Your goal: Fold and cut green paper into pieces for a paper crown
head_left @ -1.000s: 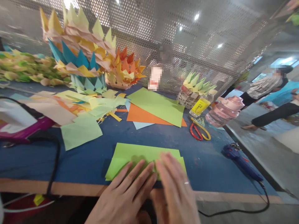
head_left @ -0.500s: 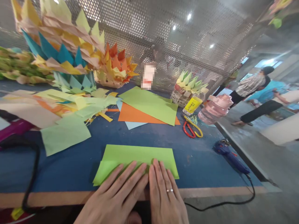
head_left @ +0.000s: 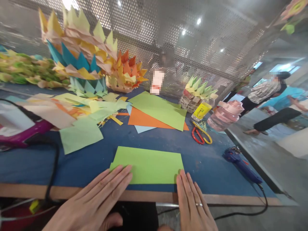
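A folded sheet of bright green paper point(head_left: 154, 165) lies near the front edge of the blue tabletop, its fold facing me. My left hand point(head_left: 96, 195) rests flat on the paper's left end, fingers stretched out and side by side. At the right end, my right hand point(head_left: 192, 195), with a ring on one finger, lays its straight fingertips on the paper's corner. Neither hand grips anything. Behind the folded piece is a stack of green paper point(head_left: 160, 109), orange paper point(head_left: 149, 119) and pale blue paper point(head_left: 144, 128).
Scissors point(head_left: 201, 133), a pink water bottle point(head_left: 226, 115) and a blue glue gun point(head_left: 243, 165) lie to the right. Paper scraps point(head_left: 81, 134), a purple tool point(head_left: 26, 133) and its black cord are left. Folded-paper crowns point(head_left: 84, 64) stand behind. People point(head_left: 267, 88) are beyond the table.
My hands have slid apart from the middle of the folded green paper, the left toward its left end and the right toward its right end. The camera view has shifted slightly.
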The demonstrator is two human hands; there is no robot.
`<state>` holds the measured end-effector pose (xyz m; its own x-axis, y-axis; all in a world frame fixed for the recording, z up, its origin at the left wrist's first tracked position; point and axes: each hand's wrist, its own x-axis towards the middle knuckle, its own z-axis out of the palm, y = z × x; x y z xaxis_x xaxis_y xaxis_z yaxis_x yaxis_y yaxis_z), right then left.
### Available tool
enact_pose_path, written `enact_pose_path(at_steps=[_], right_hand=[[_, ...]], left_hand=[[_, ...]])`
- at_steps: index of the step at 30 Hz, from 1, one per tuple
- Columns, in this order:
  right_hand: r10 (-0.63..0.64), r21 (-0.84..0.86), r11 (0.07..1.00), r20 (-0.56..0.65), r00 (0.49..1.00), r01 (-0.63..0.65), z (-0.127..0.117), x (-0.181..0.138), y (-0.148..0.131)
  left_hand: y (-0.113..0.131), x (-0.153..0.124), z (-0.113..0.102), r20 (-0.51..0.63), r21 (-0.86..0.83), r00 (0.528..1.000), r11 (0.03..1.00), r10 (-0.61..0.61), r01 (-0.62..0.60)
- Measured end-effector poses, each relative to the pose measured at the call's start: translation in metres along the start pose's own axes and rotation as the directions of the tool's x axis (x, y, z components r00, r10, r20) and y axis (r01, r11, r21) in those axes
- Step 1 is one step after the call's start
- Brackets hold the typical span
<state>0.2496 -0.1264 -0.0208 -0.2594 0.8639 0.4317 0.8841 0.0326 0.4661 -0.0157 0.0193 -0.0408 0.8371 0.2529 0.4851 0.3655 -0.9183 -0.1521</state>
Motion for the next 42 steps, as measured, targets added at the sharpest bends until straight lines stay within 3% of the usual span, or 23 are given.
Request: enact_pose_path(at_steps=[4,10,14,17,21,25,31,36,39,42], right_hand=[[0.011,-0.013,1.0,-0.037,0.999,-0.012,0.0,0.004,-0.004],[0.024,0.003,1.0,-0.1,0.995,-0.024,0.005,0.004,-0.004],[0.067,0.067,0.996,-0.104,0.992,-0.06,0.006,0.005,0.002],[0.09,0.15,0.986,-0.104,0.99,-0.074,0.004,0.01,0.009],[0.178,0.272,0.951,-0.098,0.979,-0.146,-0.004,0.025,0.019],[0.246,0.372,0.9,0.003,0.969,-0.229,-0.007,0.043,0.033],[0.162,0.532,0.778,0.345,0.925,-0.334,0.0,0.072,0.057],[0.045,0.614,0.702,0.468,0.883,-0.361,-0.002,0.099,0.07],[0.013,0.723,0.536,0.508,0.861,-0.435,-0.001,0.111,0.075],[0.001,0.81,0.316,0.521,0.854,-0.494,0.0,0.122,0.081]], left_hand=[[-0.009,-0.022,-0.005,0.043,0.072,0.995,0.994,-0.088,0.085],[-0.014,-0.023,-0.012,-0.045,0.086,0.993,0.99,-0.111,0.115],[-0.018,-0.011,-0.022,-0.082,-0.069,0.984,0.986,-0.158,0.152],[-0.024,0.003,-0.029,-0.061,-0.256,0.959,0.933,-0.277,0.253],[-0.04,0.036,-0.033,0.09,-0.399,0.911,0.824,-0.402,0.403],[-0.055,0.068,-0.031,0.316,-0.45,0.883,0.765,-0.347,0.461],[-0.064,0.094,-0.029,0.435,-0.49,0.876,0.761,-0.209,0.426],[-0.071,0.106,-0.026,0.497,-0.476,0.849,0.763,-0.177,0.438],[-0.076,0.109,-0.025,0.463,-0.515,0.869,0.745,-0.175,0.424],[-0.084,0.113,-0.031,0.465,-0.625,0.865,0.62,-0.191,0.473]])
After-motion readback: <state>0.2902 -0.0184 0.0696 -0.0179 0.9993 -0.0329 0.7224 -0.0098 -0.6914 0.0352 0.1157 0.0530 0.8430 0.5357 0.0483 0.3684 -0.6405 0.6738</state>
